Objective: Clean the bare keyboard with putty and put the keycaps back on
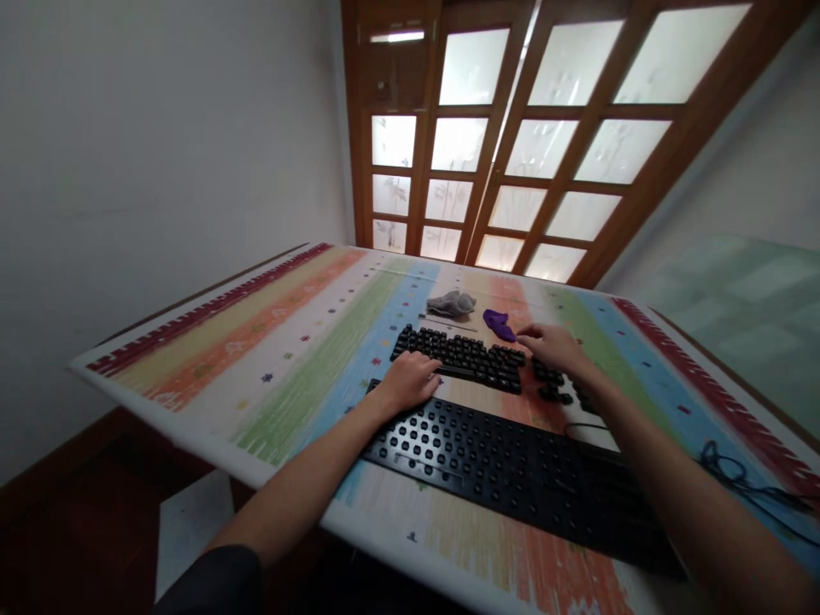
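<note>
Two bare hands reach over a surface covered with a striped, flower-dotted cloth. The right hand is stretched forward, its fingertips at the near right corner of a crumpled purple cloth. Thumb and finger come close together there, but the view is too small to tell whether this grip is clamped on the fabric or only touching it. The left hand lies low, palm down, over the upper left part of a black keyboard base, its fingertips near the lower edge of a block of loose black keycaps. Its fingers are bent and close together; whether that grip holds anything cannot be told.

The keycaps stand in rows just beyond the base, with a smaller group to their right, below the right hand. Behind the block lies a thin rod, and just past it a crumpled grey cloth, to the left of the purple one. The right forearm crosses above the base's right end. A dark cable lies coiled at the far right.
</note>
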A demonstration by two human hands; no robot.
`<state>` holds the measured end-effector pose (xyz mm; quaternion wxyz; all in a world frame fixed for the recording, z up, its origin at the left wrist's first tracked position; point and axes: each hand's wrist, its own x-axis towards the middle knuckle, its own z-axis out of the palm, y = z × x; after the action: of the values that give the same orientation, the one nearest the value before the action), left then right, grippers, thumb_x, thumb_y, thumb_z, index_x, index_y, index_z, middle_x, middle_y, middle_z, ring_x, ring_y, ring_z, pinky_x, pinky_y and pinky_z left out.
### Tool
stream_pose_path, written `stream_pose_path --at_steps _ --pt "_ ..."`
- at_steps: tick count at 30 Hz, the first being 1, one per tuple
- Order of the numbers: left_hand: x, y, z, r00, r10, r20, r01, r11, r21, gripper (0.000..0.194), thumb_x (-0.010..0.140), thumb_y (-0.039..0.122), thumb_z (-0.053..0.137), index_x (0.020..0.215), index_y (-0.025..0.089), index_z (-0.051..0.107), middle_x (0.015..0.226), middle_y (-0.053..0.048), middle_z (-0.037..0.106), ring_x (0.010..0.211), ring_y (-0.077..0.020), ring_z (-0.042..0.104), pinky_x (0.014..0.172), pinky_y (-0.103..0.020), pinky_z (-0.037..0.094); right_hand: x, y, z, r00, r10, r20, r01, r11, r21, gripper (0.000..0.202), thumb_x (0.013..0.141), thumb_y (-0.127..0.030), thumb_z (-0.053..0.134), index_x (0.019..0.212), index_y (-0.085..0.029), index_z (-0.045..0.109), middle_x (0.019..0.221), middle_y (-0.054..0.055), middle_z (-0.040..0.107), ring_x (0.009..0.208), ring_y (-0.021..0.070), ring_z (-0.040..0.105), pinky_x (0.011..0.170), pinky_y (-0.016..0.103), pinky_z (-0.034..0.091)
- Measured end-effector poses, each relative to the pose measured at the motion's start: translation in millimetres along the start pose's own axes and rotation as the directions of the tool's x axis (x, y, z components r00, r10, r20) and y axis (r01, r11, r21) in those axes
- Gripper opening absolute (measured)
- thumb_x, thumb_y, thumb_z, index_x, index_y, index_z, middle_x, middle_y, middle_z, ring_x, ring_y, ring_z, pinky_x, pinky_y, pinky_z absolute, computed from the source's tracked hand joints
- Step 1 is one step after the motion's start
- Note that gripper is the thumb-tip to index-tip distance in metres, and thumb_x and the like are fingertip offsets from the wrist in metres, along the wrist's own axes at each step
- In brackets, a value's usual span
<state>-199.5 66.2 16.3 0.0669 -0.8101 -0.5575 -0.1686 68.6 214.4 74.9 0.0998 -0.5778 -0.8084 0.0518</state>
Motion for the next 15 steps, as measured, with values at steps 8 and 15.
stream_pose_path --at_steps 8,15 --pt "2.8 0.2 4.2 0.994 0.082 0.069 -0.080 0.996 -0.033 0.014 0.095 0.025 0.057 0.095 0.017 0.069 0.090 -0.007 0.074 0.090 -0.0223 0.069 0.080 -0.034 0.046 59.6 -10.9 33.4 1.000 0.007 0.018 -0.004 0.985 -0.175 0.040 0.084 -0.027 0.056 0.118 -0.016 0.073 0.117 0.017 0.072 0.110 0.0340 0.065 0.095 0.041 0.042" --pt "5.0 -0.9 6.9 0.988 0.126 0.085 -0.123 0.992 -0.043 0.015 0.095 0.024 0.056 0.092 0.016 0.069 0.092 -0.007 0.074 0.090 -0.0218 0.069 0.079 -0.034 0.046 80.6 -2.7 50.8 0.996 0.090 0.017 -0.086 0.985 -0.151 0.033 0.076 -0.032 0.062 0.101 -0.017 0.077 0.105 0.016 0.072 0.097 0.0324 0.066 0.079 0.038 0.046"
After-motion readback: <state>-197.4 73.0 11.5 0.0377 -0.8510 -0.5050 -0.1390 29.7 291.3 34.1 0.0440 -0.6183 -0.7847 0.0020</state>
